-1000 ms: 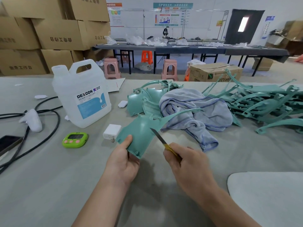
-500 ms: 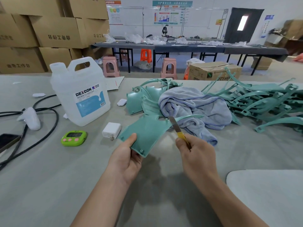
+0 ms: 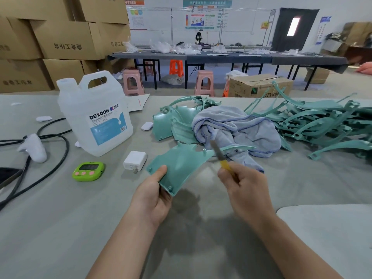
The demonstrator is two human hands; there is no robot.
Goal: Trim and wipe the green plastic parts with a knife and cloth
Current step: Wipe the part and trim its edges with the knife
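Held part (image 3: 181,164): one green plastic panel, raised off the table (image 3: 80,228) and gripped at its near corner by the left hand (image 3: 155,196), thumb on top and fingers curled beneath. From that grip the part's long axis runs toward 2 o'clock, narrowing into a thin curved arm that ends over the cloth (image 3: 241,127). The right hand (image 3: 243,190) is closed around one knife (image 3: 218,155) by its yellow handle, blade pointing to about 11 o'clock and crossing the part where panel narrows to arm. Whether the edge actually touches cannot be confirmed, as the blade is blurred. The right hand is the nearer to that neck, so the trimming stroke is judged to fall there. Count: one knife, one cloth, one part in hand. At 12 o'clock lie apparently two or three shell pieces (image 3: 163,125) against the cloth, and at 2 o'clock a tangled pile (image 3: 314,125) too interlocked to count.
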